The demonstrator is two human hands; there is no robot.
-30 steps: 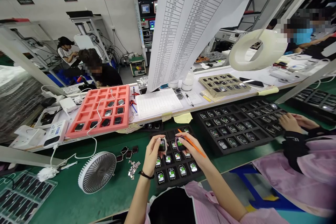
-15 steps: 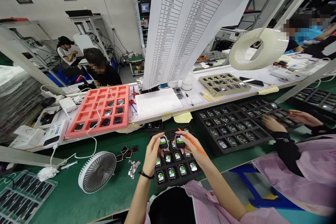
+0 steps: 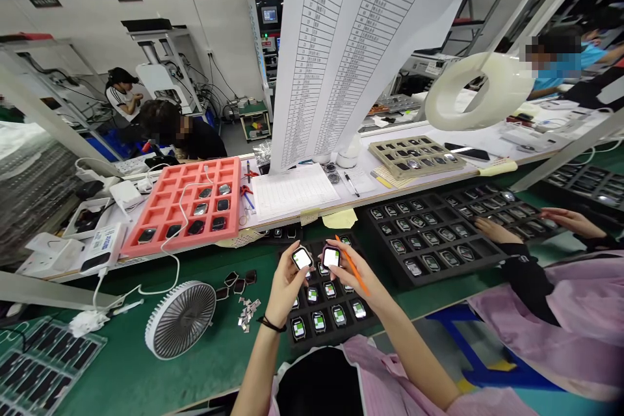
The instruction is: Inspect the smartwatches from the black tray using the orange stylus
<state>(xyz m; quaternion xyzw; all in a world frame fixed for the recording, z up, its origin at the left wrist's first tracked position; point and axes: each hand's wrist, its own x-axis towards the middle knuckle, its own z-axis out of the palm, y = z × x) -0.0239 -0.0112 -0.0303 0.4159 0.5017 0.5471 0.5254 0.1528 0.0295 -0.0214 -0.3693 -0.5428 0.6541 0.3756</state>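
Observation:
My left hand is closed on a square watch with a lit, mostly white screen, its thumb at the lower edge of the glass. Beside it, my right hand grips a second watch, also showing white with some green. An orange pen lies slantwise between the fingers of that hand. Both watches are above a black foam tray whose compartments hold several watches with green and white screens. The tray's upper part is partly hidden by my hands.
A fan and small metal pieces are on the green table to the left. A pink tray rests on the shelf. At right, a co-worker's hands reach over black trays. A tape roll hangs above.
Both held watch screens have turned from green and dark to mostly white. The left watch is tilted more, and my left thumb has moved onto it. The co-worker's hands have shifted slightly.

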